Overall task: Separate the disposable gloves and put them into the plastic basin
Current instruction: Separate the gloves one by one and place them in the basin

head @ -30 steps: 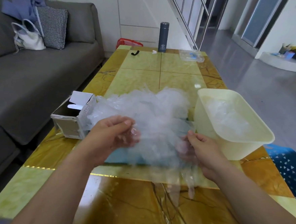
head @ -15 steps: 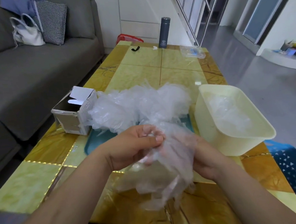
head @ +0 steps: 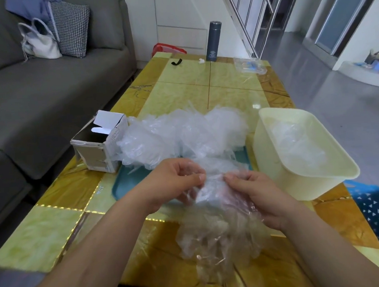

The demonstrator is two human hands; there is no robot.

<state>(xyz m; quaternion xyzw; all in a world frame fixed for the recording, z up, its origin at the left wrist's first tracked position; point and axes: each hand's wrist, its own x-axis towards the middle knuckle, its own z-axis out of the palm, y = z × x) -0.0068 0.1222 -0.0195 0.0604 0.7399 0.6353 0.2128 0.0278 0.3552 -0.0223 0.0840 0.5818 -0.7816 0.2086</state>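
Grey upholstery fills my left side: the sofa [head: 45, 90] is cut off by the frame edge, with a white handbag [head: 40, 45] and a checked cushion [head: 70, 28] on its seat. Next in size is the yellow-green marbled table [head: 231, 82], its near edge hidden under my forearms. On it, toward the right edge, stands the cream plastic basin [head: 272, 160], and I can see a few crumpled clear gloves inside, though how many I cannot tell. The loose pile of disposable gloves [head: 183, 134] sits mid-table on a teal tray [head: 128, 183] that is mostly buried beneath them. Just left of the pile, touching it, is an opened cardboard box [head: 97, 154]; the print on its side is too small for me to read.

My left hand [head: 173, 184] and right hand [head: 255, 194] are close together in front of the pile, each pinching the top of a clump of gloves [head: 219, 235] that hangs down over the table's near part. The film blurs my right fingers behind it, and I cannot make out where one glove ends and another begins.

At the far end a dark flask [head: 214, 42] stands upright, with a pale emblem near its base that I cannot read. Beside it lie a clear packet [head: 249, 65], a black strap [head: 176, 62] and a small white scrap [head: 202, 61].
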